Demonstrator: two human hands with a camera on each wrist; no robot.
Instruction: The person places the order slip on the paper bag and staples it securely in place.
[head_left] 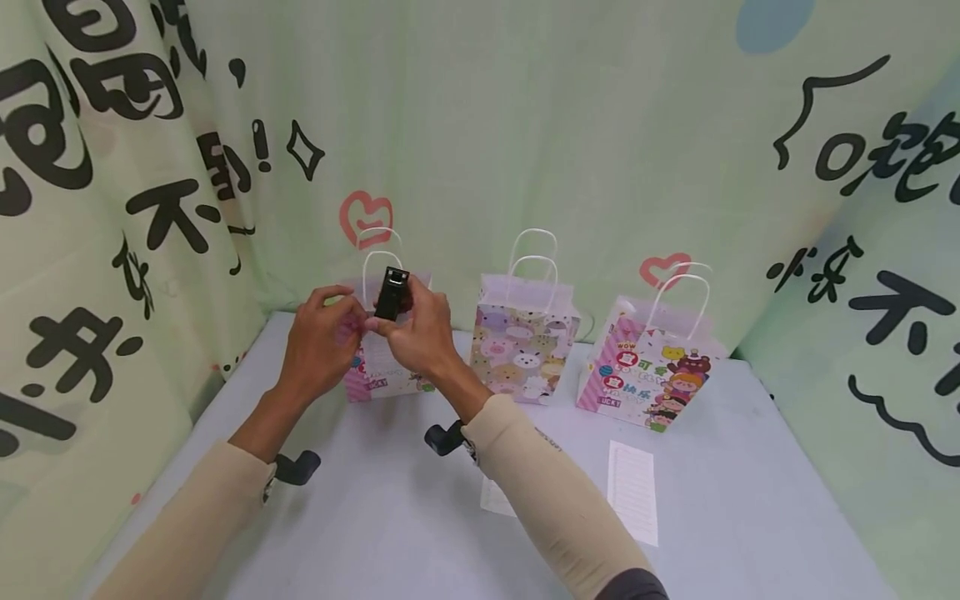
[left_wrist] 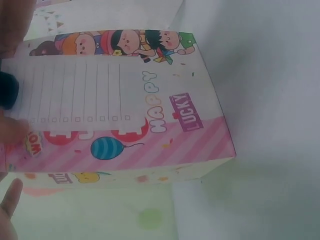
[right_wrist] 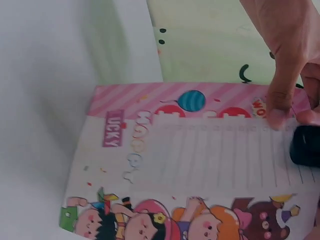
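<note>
My right hand (head_left: pixel 426 329) grips a small black stapler (head_left: pixel 392 293) at the top of the left paper gift bag (head_left: pixel 390 387). My left hand (head_left: pixel 318 346) pinches a lined paper slip (left_wrist: pixel 85 92) against that bag's upper edge, with the thumb in front. In the right wrist view the slip (right_wrist: pixel 215 155) lies flat over the bag's printed front, and the stapler (right_wrist: pixel 306 145) overlaps its top end. Cartoon children, a blue balloon and pink stripes show around the slip. The stapler's jaws are largely hidden by my fingers and the view's edge.
A gift bag with animal faces (head_left: pixel 521 350) stands in the middle, and another cartoon bag (head_left: pixel 645 367) to its right. Two paper slips lie on the white table (head_left: pixel 360 517): one (head_left: pixel 632 492) at the right, another (head_left: pixel 495 498) partly under my right forearm. Printed curtains surround the table.
</note>
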